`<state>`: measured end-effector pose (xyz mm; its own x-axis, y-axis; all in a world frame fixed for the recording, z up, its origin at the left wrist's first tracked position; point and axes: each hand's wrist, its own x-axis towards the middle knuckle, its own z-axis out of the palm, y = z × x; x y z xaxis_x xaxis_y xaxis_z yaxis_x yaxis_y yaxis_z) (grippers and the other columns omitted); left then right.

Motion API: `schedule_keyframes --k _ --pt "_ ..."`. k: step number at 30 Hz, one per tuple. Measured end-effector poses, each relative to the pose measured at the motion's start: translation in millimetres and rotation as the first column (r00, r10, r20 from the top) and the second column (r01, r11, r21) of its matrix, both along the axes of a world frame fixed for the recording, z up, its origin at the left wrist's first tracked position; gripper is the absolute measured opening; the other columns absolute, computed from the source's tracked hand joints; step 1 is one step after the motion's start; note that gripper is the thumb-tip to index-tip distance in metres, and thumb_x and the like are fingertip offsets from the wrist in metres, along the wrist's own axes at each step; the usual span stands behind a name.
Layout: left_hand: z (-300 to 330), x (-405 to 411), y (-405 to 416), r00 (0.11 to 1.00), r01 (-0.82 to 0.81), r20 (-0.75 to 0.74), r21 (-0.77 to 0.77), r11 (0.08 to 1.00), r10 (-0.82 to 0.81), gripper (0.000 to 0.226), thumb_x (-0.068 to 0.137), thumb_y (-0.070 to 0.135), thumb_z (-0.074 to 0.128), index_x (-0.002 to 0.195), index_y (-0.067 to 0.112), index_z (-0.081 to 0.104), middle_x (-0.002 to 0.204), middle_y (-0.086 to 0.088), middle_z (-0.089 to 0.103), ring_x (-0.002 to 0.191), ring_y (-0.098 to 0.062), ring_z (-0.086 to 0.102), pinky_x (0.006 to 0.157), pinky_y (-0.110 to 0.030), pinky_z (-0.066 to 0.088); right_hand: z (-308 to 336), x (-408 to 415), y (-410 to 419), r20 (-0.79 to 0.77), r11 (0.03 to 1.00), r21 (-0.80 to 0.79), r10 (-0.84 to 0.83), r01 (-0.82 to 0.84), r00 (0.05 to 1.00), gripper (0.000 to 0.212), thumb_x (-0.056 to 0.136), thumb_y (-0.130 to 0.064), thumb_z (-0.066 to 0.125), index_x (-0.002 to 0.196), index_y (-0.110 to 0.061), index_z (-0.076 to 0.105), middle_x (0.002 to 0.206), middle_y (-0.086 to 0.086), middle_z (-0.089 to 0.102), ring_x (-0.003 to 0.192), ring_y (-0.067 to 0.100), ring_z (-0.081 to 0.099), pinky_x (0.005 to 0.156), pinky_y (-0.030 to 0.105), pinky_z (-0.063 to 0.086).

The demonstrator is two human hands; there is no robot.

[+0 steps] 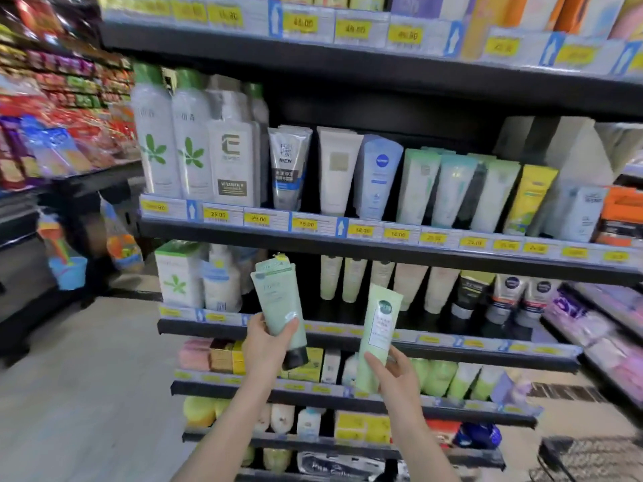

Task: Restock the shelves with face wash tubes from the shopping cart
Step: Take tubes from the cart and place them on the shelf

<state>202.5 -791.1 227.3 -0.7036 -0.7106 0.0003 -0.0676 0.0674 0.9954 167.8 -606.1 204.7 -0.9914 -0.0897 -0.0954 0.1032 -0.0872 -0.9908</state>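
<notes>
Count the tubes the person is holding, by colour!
Pale teal plastic tube with a black cap, in the left hand: 1
Light green plastic tube with a white label, in the right hand: 1
Total: 2

Shelving [348, 69]: black metal tiers, yellow price tags [217, 215] along each front edge.
Middle shelf [313, 240]: tall white bottles [155, 140] at left; upright face wash tubes [339, 170] in grey, white, blue, green and yellow.
Shelf below [452, 342]: white boxes [177, 273], pale tubes [353, 278], dark-capped tubes [469, 293].
Floor [87, 394]: pale tile.
</notes>
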Motion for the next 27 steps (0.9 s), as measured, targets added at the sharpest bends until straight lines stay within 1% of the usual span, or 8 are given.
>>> schedule_keyframes --k 4,9,14,16,19,21,24,27 --pt "-1.2 -19.2 -24.8 1.0 -0.002 0.01 -0.012 1.0 0.002 0.052 0.082 0.028 0.07 0.123 0.009 0.045 0.117 -0.007 0.063 0.091 -0.014 0.055 0.065 -0.019 0.04 4.3 -10.9 -22.9 -0.021 0.999 0.044 0.018 -0.017 1.0 0.03 0.086 -0.017 0.067 0.112 -0.021 0.054 0.102 0.0 0.064 0.092 0.013 0.06 0.062 0.021 0.043" --pt "-5.6 -46.5 -47.7 0.999 0.017 -0.038 0.003 1.0 -0.017 0.05 0.081 0.029 0.071 0.121 0.012 0.045 0.113 -0.005 0.063 0.094 -0.015 0.058 0.075 -0.026 0.045 7.5 -39.5 -51.2 -0.051 0.991 0.117 0.077 -0.07 0.996 0.039 0.085 -0.02 0.068 0.12 -0.017 0.052 0.109 0.001 0.064 0.095 0.011 0.06 0.066 0.021 0.044" --pt "-10.4 -71.0 -70.0 0.994 0.0 -0.106 0.013 1.0 0.001 0.046 0.081 0.027 0.071 0.117 0.015 0.047 0.107 -0.002 0.062 0.093 -0.013 0.06 0.069 -0.018 0.046 9.5 -72.9 -81.3 -0.103 0.972 0.191 0.156 -0.135 0.982 0.03 0.086 -0.019 0.067 0.11 -0.025 0.051 0.094 -0.013 0.061 0.084 -0.004 0.056 0.064 0.015 0.044" --pt "-14.4 -81.1 -78.8 0.992 -0.008 -0.125 0.001 1.0 0.008 0.047 0.079 0.027 0.072 0.117 0.016 0.046 0.107 -0.002 0.063 0.094 -0.014 0.061 0.076 -0.024 0.049 10.6 -84.8 -95.1 -0.136 0.962 0.233 0.179 -0.144 0.974 0.031 0.086 -0.019 0.067 0.11 -0.026 0.048 0.097 -0.012 0.059 0.083 -0.006 0.053 0.067 0.014 0.043" --pt "-18.3 -92.5 -88.7 0.991 -0.017 -0.133 -0.016 1.0 0.014 0.05 0.078 0.025 0.073 0.118 0.015 0.046 0.104 0.0 0.062 0.093 -0.014 0.06 0.081 -0.029 0.049 13.1 -104.1 -116.9 -0.184 0.942 0.309 0.198 -0.135 0.963 0.048 0.086 -0.018 0.067 0.129 -0.015 0.048 0.111 -0.003 0.06 0.096 0.007 0.056 0.084 0.02 0.044" --pt "-21.2 -98.6 -92.6 0.99 -0.018 -0.141 -0.02 1.0 0.015 0.051 0.078 0.024 0.074 0.119 0.015 0.045 0.101 0.002 0.061 0.09 -0.013 0.059 0.08 -0.027 0.047 11.9 -115.9 -129.6 -0.213 0.933 0.333 0.217 -0.138 0.953 0.044 0.087 -0.013 0.065 0.128 -0.012 0.05 0.117 0.002 0.063 0.102 0.01 0.057 0.086 0.02 0.043" --pt "-26.2 -104.8 -95.7 0.989 -0.019 -0.145 -0.019 1.0 0.016 0.055 0.078 0.024 0.073 0.122 0.013 0.043 0.102 0.002 0.059 0.091 -0.013 0.058 0.08 -0.025 0.045 11.2 -127.3 -145.8 -0.221 0.936 0.326 0.213 -0.134 0.952 0.044 0.089 -0.01 0.061 0.13 -0.008 0.047 0.108 -0.009 0.054 0.107 0.009 0.052 0.089 0.017 0.037" --pt "-29.7 -108.5 -98.1 0.987 -0.012 -0.16 -0.007 1.0 0.011 0.054 0.079 0.023 0.073 0.122 0.015 0.041 0.104 0.002 0.058 0.094 -0.014 0.058 0.08 -0.025 0.044 6.7 -142.6 -160.1 -0.225 0.933 0.341 0.202 -0.117 0.953 0.046 0.088 -0.011 0.063 0.13 -0.009 0.047 0.116 -0.002 0.057 0.116 0.015 0.053 0.094 0.021 0.038"
